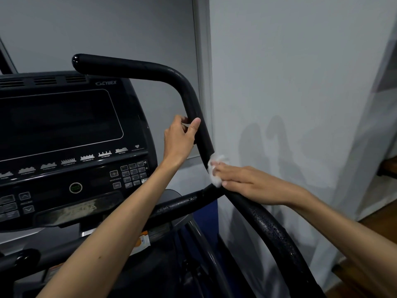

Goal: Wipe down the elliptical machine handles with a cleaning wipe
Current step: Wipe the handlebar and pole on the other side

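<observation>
Grey walls fill the background, with a strip of wooden floor seen at the far right. At the centre, the fingers of the right hand are laid nearly straight over a crumpled white wipe, which is pressed against the black handle just below the lower end of its foam grip. Further up that grip, the handle is held by the left hand, its thumb curled over the near side and its other fingers wrapped behind, mostly hidden. Below the right hand, a second black bar is seen curving toward the near right, its surface beaded with droplets. To the left, the dark console is seen with its blank screen and keypad.
</observation>
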